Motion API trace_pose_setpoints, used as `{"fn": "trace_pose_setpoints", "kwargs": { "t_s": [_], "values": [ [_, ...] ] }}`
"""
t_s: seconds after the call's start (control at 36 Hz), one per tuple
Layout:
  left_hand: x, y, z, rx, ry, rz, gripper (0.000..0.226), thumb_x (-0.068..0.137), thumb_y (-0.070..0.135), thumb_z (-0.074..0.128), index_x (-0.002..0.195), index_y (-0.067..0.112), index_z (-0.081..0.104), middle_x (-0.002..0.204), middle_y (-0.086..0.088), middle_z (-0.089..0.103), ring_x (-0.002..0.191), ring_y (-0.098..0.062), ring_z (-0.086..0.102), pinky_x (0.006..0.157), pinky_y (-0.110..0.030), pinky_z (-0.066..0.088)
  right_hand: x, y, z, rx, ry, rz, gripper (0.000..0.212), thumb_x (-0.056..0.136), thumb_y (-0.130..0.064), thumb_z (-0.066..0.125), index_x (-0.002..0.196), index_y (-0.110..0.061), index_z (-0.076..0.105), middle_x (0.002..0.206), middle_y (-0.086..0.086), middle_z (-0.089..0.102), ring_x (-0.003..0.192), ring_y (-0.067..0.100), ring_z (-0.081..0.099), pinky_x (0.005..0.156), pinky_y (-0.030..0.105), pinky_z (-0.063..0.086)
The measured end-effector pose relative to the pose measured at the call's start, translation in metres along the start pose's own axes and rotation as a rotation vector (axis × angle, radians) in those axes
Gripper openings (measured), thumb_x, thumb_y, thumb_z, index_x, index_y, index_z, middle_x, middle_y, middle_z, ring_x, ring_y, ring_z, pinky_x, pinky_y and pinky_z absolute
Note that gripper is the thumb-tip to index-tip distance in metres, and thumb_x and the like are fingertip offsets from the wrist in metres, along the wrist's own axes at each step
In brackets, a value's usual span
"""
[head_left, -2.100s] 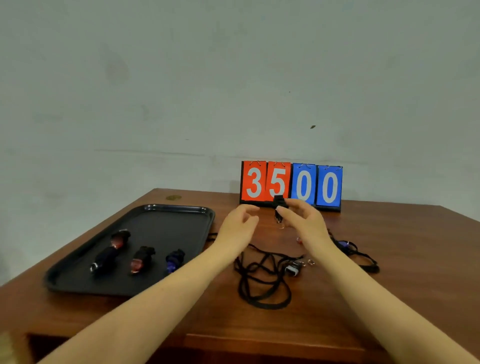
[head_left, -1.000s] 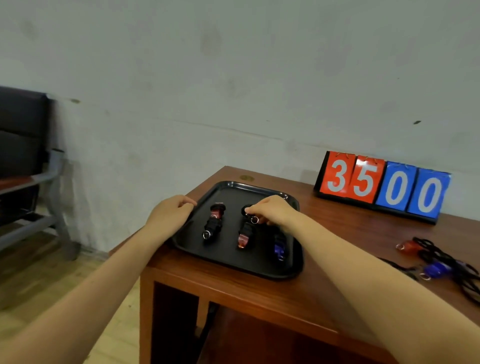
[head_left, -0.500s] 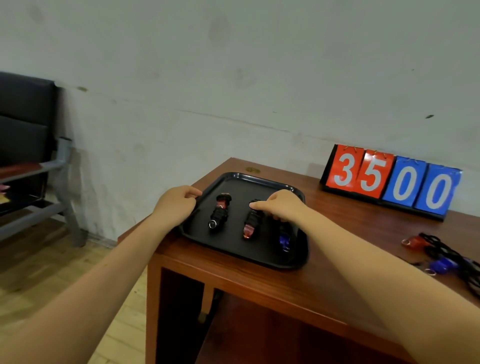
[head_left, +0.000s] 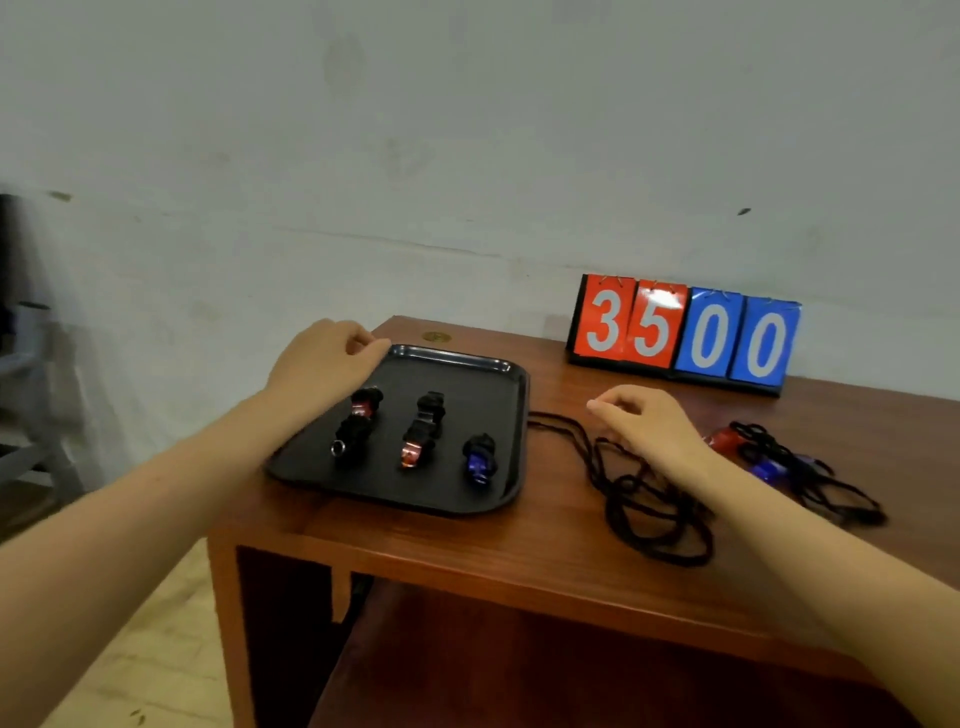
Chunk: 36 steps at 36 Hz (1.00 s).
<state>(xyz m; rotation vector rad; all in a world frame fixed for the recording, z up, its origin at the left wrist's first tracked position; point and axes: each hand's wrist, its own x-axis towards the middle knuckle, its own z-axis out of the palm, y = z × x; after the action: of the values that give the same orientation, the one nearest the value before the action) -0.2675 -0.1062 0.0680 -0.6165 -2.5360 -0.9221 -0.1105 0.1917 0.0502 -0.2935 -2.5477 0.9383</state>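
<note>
Pale wall (head_left: 467, 130), scuffed and stained, with a faint horizontal line running across it. Light plank floor (head_left: 156, 649) at near left. Grey frame (head_left: 31, 364) at the far left edge, too blurred to identify.

Red-brown wooden desk (head_left: 545, 530), top glossy, with an open dark recess (head_left: 519, 649) under it. Small brass disc (head_left: 436, 338) set in the far left corner.

Black tray (head_left: 467, 374) sits on the left part of the desk, near the left edge. 3 wound bundles lie in it in a row, apart from each other: left bundle (head_left: 356, 428) black with red, middle bundle (head_left: 422, 431) black with a red end, right bundle (head_left: 480, 457) black with blue.

Left hand (head_left: 324, 364): fingers curled over the tray's far left rim, gripping it.

Right hand (head_left: 649, 426): right of the tray, over the desk, fingers loosely curled, nothing in them. Loose black cord (head_left: 654, 525) lies on the desk under and near this hand, one strand reaching the tray's right rim. Cannot tell if the hand touches the cord.

Further right: red whistle (head_left: 722, 440) and blue whistle (head_left: 766, 470) in a tangle of black cords. Scoreboard (head_left: 683, 332) reading 3500 stands at the far edge, 2 red cards, 2 blue.
</note>
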Motion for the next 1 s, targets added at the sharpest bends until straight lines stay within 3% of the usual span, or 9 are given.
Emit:
{"fn": "trace_pose_setpoints", "kwargs": {
  "t_s": [0.14, 0.22, 0.28, 0.36, 0.44, 0.67, 0.75, 0.89, 1.0],
  "values": [
    [-0.023, 0.093, 0.034, -0.127, -0.125, 0.203, 0.032, 0.095, 0.048, 0.047, 0.102, 0.023, 0.067, 0.100, 0.012, 0.060, 0.094, -0.006, 0.054, 0.078, -0.025, 0.037, -0.013, 0.038, -0.030, 0.099, 0.183, 0.045, 0.016, 0.094, -0.031, 0.058, 0.088, -0.022, 0.069, 0.080, -0.005, 0.068, 0.073, 0.008, 0.062, 0.061, 0.015, 0.041],
    [-0.040, 0.131, 0.070, -0.133, -0.234, 0.299, 0.033, 0.094, 0.052, 0.046, 0.098, 0.027, 0.067, 0.095, 0.015, 0.061, 0.090, -0.003, 0.056, 0.071, -0.022, 0.038, -0.024, 0.060, -0.042, 0.120, 0.228, 0.047, 0.018, 0.095, -0.028, 0.057, 0.088, -0.017, 0.070, 0.079, 0.000, 0.068, 0.073, 0.011, 0.062, 0.063, 0.016, 0.044],
    [-0.048, 0.150, 0.095, -0.131, -0.311, 0.336, 0.031, 0.094, 0.053, 0.046, 0.098, 0.029, 0.066, 0.093, 0.016, 0.058, 0.085, 0.001, 0.054, 0.067, -0.018, 0.037, -0.031, 0.076, -0.049, 0.073, 0.211, 0.041, 0.016, 0.094, -0.028, 0.057, 0.090, -0.019, 0.070, 0.082, -0.002, 0.068, 0.078, 0.010, 0.063, 0.068, 0.019, 0.047],
    [-0.055, 0.166, 0.129, -0.122, -0.379, 0.338, 0.035, 0.094, 0.056, 0.045, 0.103, 0.030, 0.066, 0.100, 0.011, 0.060, 0.086, -0.002, 0.055, 0.074, -0.022, 0.044, -0.036, 0.093, -0.056, -0.059, 0.128, -0.003, 0.011, 0.092, -0.030, 0.060, 0.090, -0.025, 0.069, 0.087, -0.009, 0.067, 0.083, 0.006, 0.062, 0.075, 0.022, 0.050],
    [-0.059, 0.185, 0.157, -0.113, -0.427, 0.329, 0.037, 0.093, 0.058, 0.045, 0.103, 0.030, 0.067, 0.099, 0.012, 0.061, 0.089, -0.004, 0.056, 0.078, -0.025, 0.048, -0.039, 0.106, -0.062, -0.113, 0.052, -0.044, 0.009, 0.092, -0.030, 0.060, 0.092, -0.029, 0.069, 0.092, -0.013, 0.067, 0.085, 0.000, 0.060, 0.076, 0.018, 0.046],
    [-0.069, 0.215, 0.190, -0.087, -0.468, 0.436, 0.047, 0.076, 0.075, 0.052, 0.099, 0.037, 0.065, 0.087, 0.018, 0.056, 0.081, -0.001, 0.053, 0.071, -0.023, 0.047, -0.026, 0.125, -0.068, -0.162, 0.018, 0.022, 0.015, 0.094, -0.027, 0.055, 0.097, -0.028, 0.070, 0.097, -0.013, 0.064, 0.093, 0.001, 0.057, 0.077, 0.014, 0.041],
    [-0.067, 0.220, 0.195, -0.062, -0.467, 0.464, 0.042, 0.077, 0.068, 0.059, 0.103, 0.036, 0.065, 0.089, 0.016, 0.052, 0.082, -0.002, 0.050, 0.074, -0.024, 0.043, -0.024, 0.127, -0.069, -0.182, 0.037, 0.023, 0.020, 0.096, -0.022, 0.051, 0.098, -0.025, 0.071, 0.099, -0.012, 0.064, 0.095, 0.003, 0.057, 0.077, 0.014, 0.040],
    [-0.058, 0.220, 0.199, -0.102, -0.498, 0.441, 0.013, 0.086, 0.043, 0.063, 0.094, 0.033, 0.068, 0.089, 0.010, 0.055, 0.075, -0.004, 0.050, 0.063, -0.020, 0.036, -0.027, 0.128, -0.072, -0.154, 0.040, 0.039, 0.021, 0.096, -0.021, 0.050, 0.099, -0.025, 0.070, 0.097, -0.016, 0.061, 0.094, 0.003, 0.056, 0.073, 0.009, 0.038],
    [-0.046, 0.214, 0.201, -0.127, -0.548, 0.407, 0.020, 0.092, 0.039, 0.058, 0.101, 0.027, 0.071, 0.099, 0.004, 0.061, 0.087, -0.007, 0.055, 0.079, -0.026, 0.045, -0.031, 0.126, -0.072, -0.113, -0.007, 0.049, 0.018, 0.095, -0.030, 0.052, 0.099, -0.030, 0.069, 0.097, -0.017, 0.062, 0.091, -0.002, 0.056, 0.073, 0.011, 0.040]
  ]
}}
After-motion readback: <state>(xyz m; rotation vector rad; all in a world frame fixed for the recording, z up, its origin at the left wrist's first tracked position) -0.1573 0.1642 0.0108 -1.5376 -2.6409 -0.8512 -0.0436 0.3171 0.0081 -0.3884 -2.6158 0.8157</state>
